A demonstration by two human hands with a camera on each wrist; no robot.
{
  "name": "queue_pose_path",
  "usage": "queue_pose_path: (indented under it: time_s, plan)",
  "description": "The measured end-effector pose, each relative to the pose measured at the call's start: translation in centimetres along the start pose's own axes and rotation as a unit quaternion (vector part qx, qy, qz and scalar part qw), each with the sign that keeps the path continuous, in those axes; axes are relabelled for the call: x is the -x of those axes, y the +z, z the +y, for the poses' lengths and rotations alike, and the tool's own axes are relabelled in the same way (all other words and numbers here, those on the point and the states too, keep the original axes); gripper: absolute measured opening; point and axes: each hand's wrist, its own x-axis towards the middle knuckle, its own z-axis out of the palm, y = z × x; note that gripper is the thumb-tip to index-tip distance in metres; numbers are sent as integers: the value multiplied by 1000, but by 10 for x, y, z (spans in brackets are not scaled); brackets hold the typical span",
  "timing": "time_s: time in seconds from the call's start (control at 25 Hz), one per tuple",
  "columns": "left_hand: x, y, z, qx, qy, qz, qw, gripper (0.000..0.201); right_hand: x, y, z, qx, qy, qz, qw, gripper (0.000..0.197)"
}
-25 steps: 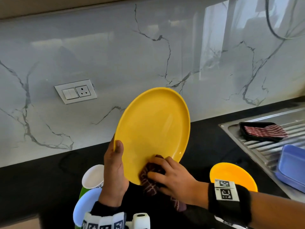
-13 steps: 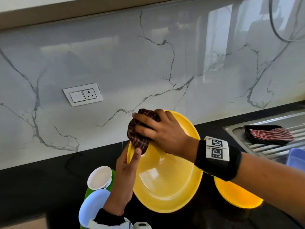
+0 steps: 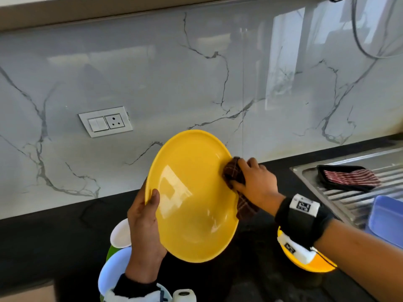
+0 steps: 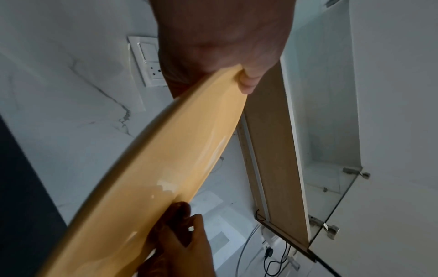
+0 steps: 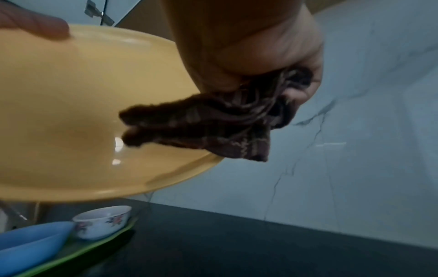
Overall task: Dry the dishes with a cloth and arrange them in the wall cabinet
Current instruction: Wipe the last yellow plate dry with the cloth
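A large yellow plate [image 3: 192, 197] is held tilted above the black counter, its glossy face toward me. My left hand [image 3: 144, 223] grips its left rim, thumb on the face and fingers behind. My right hand [image 3: 253, 182] holds a dark brown checked cloth [image 3: 234, 173] bunched against the plate's right rim, with a tail of cloth hanging below. In the left wrist view the plate [image 4: 166, 159] runs edge-on from my left hand [image 4: 246, 80] down to the cloth. The right wrist view shows the cloth [image 5: 213, 121] draped over the plate [image 5: 71, 112].
A white floral cup [image 5: 102, 222] and a blue dish [image 5: 31, 241] sit on a green tray [image 5: 94, 247] under my left arm. Another yellow plate [image 3: 305, 260] lies under my right wrist. Right: steel drainboard [image 3: 353, 199], black tray holding a striped cloth [image 3: 351, 177], blue tub [image 3: 386, 219]. Open wall cabinet [image 4: 331, 131] above.
My right hand has slid the cloth from the plate's upper left rim round to its right rim. The plate has tipped up more, with its face turned toward me.
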Motion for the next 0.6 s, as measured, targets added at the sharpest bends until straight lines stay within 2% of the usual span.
queue_pose_path:
  time_s: [0.04, 0.12, 0.16, 0.28, 0.4, 0.48, 0.6]
  plan:
    - [-1, 0, -4, 15, -7, 12, 1000, 71, 12, 8, -2, 22, -13, -3, 1000, 64]
    - [-1, 0, -9, 41, -14, 30, 999, 46, 40, 25, -9, 46, -83, 11, 995, 60]
    - [-1, 1, -10, 45, -15, 30, 998, 45, 57, 34, -12, 35, -129, 25, 991, 61]
    - [-3, 3, -8, 56, -16, 22, 998, 54, 99, 50, -30, -47, -283, 55, 956, 57]
    - [-4, 11, -9, 35, -14, 14, 999, 75, 95, 40, -64, -71, -415, 129, 898, 55]
    - [0, 16, -10, 21, -1, 17, 1000, 78, 70, 24, -84, -74, -464, 197, 860, 45]
    - [0, 14, -8, 38, 2, 11, 999, 82, 33, 5, -99, -55, -471, 303, 827, 39]
